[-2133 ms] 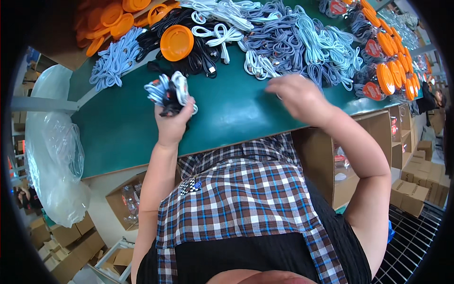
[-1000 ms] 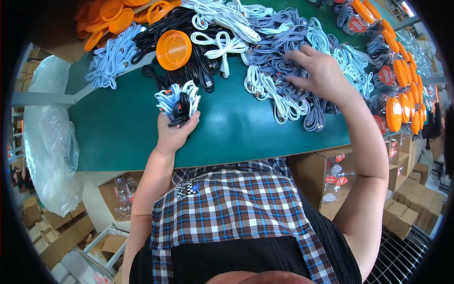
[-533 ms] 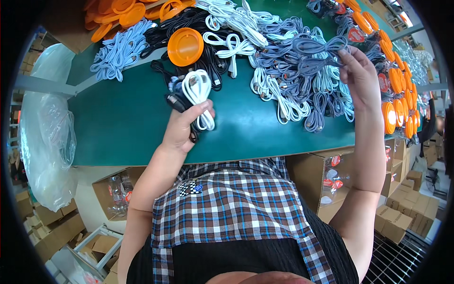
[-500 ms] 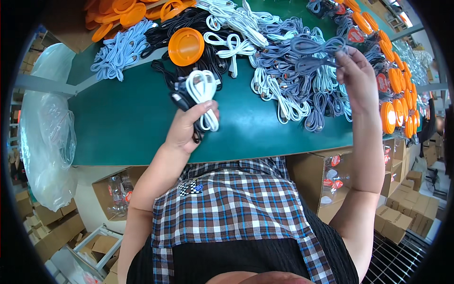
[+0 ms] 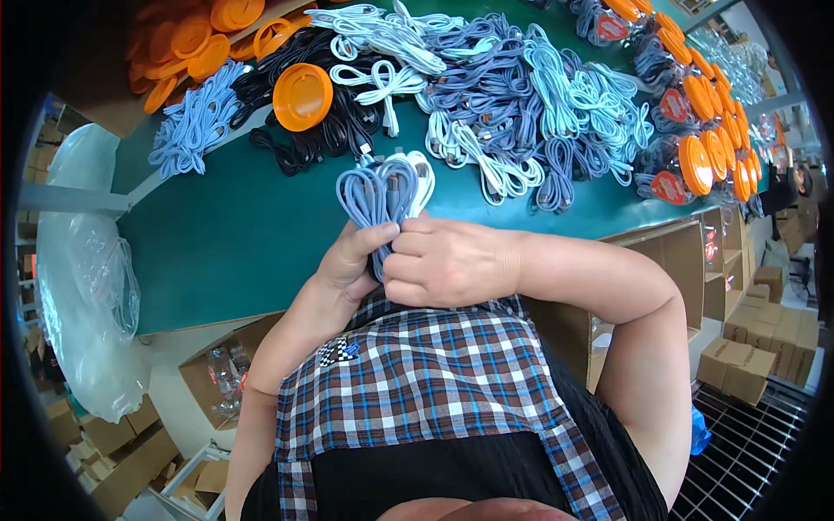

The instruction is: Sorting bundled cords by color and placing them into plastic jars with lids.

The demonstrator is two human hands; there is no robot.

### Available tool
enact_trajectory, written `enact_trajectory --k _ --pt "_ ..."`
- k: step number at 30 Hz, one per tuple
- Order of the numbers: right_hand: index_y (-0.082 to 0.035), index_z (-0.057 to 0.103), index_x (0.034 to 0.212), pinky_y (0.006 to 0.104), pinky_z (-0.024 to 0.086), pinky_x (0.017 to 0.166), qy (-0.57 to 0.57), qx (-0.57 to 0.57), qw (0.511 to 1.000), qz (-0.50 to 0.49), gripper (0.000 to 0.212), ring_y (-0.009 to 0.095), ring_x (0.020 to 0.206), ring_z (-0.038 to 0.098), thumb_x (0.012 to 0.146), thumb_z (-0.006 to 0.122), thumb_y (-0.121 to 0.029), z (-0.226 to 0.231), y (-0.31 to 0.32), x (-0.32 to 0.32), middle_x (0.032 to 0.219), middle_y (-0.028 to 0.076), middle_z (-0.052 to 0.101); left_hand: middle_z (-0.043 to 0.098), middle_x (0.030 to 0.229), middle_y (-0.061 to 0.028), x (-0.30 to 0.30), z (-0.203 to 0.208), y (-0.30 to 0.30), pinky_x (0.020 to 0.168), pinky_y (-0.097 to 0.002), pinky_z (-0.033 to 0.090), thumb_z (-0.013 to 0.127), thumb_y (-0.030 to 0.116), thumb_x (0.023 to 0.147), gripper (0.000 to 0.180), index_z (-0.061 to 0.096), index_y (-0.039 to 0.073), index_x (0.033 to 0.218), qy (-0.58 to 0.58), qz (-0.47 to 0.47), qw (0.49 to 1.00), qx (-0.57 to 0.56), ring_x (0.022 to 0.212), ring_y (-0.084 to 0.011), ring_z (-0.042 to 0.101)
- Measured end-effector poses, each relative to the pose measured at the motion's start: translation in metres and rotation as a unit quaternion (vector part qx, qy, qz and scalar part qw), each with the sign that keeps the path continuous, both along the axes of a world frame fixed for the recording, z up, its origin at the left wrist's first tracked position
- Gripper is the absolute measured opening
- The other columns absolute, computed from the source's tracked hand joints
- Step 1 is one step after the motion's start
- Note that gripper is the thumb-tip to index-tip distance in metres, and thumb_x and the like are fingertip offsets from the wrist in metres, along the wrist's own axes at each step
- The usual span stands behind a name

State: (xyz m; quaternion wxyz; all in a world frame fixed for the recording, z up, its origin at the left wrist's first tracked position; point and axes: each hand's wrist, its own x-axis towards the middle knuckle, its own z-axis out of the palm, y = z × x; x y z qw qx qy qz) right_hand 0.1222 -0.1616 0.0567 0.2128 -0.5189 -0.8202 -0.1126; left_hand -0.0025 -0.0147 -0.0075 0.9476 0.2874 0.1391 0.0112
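Observation:
In front of my apron, my left hand (image 5: 347, 265) is closed round a bunch of coiled cables, its thumb pressed on the front. A grey-blue cable (image 5: 360, 195) lies foremost in the bunch, and a white cable (image 5: 424, 181) shows behind it. My right hand (image 5: 452, 260) meets the left from the right, fingers curled in on the lower part of the grey-blue cable. Its fingertips are partly hidden. Beyond the hands lie piles of tied cables: black ones (image 5: 295, 148), white ones (image 5: 378, 87), grey-blue ones (image 5: 486, 95) and pale mint ones (image 5: 556, 87).
An orange round lid (image 5: 302, 97) rests on the black cables. More orange lids (image 5: 191, 43) fill a carton at the back left, beside light-blue cables (image 5: 195, 117). Clear jars with orange lids (image 5: 695, 165) line the right of the green table (image 5: 234, 243). Plastic wrap (image 5: 87, 278) hangs left.
My right hand has brought a grey-blue cable from the pile on the right to the bunch in my left hand. It now lies over the white cable.

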Motion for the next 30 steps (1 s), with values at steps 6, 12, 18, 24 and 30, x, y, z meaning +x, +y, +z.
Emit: enact_trajectory --k 6,12,18,24,30 --pt "-0.007 0.064 0.115 0.0354 0.052 0.084 0.046 0.005 0.999 0.014 0.030 0.024 0.088 0.061 0.086 0.062 -0.014 -0.002 -0.013 0.030 0.111 0.009 0.060 0.070 0.102 -0.0116 0.014 0.014 0.011 0.085 -0.0311 0.057 0.069 0.010 0.088 0.036 0.060 0.000 0.122 -0.020 0.071 0.987 0.142 0.091 -0.0225 0.070" --pt "-0.004 0.069 0.105 0.0325 0.053 0.071 0.077 0.012 0.833 -0.547 0.020 0.024 0.077 0.061 0.090 0.071 -0.018 0.007 -0.067 0.149 0.104 0.009 0.063 0.070 0.099 -0.0113 0.013 0.006 0.032 0.080 -0.0312 0.058 0.067 -0.003 0.085 0.037 0.060 -0.002 0.122 -0.046 0.208 0.877 0.430 0.088 -0.0218 0.070" --pt "-0.006 0.070 0.098 0.0343 0.054 0.067 0.081 -0.097 0.809 -0.573 0.021 0.027 0.078 0.066 0.088 0.071 -0.024 -0.011 -0.089 0.213 0.096 0.010 0.065 0.068 0.100 -0.0121 0.019 -0.009 0.027 0.082 -0.0299 0.054 0.065 -0.005 0.086 0.045 0.055 0.000 0.129 -0.013 0.173 0.857 0.485 0.088 -0.0212 0.067" --pt "-0.005 0.069 0.086 0.0376 0.051 0.075 0.233 -0.080 0.780 -0.575 0.024 0.029 0.079 0.064 0.084 0.073 -0.029 -0.007 -0.084 0.208 0.086 0.009 0.063 0.069 0.100 -0.0113 0.017 -0.010 0.028 0.078 -0.0268 0.054 0.064 -0.005 0.086 0.042 0.057 0.001 0.127 -0.015 0.167 0.864 0.475 0.087 -0.0197 0.067" --pt "-0.002 0.064 0.087 0.0411 0.044 0.087 -0.104 -0.052 0.841 -0.528 0.022 0.031 0.086 0.063 0.081 0.069 -0.021 -0.018 -0.056 0.165 0.090 0.011 0.066 0.070 0.100 -0.0107 0.014 -0.007 0.029 0.077 -0.0251 0.054 0.064 -0.004 0.086 0.040 0.059 0.002 0.125 -0.005 0.144 0.871 0.470 0.086 -0.0178 0.066"
